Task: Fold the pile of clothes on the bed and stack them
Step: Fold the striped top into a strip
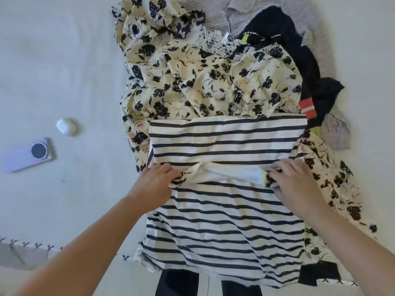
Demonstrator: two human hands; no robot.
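A white shirt with navy stripes [224,221] lies spread at the near edge of the bed, its far part folded back toward me [226,142]. My left hand [156,180] pinches the shirt's left side at the fold line. My right hand [297,182] grips its right side at the same height. Beyond and under the shirt lies a cream dress with black flowers [213,82], crumpled. A dark navy garment [307,60] and a pale grey ribbed one [230,11] lie in the pile at the back right.
A white earbud case [66,126] and a pale phone [27,155] lie on the white bedsheet [64,60] to the left. A small checked cloth [335,133] sits at the pile's right. The bed's near edge with embroidered trim [27,245] runs along the bottom.
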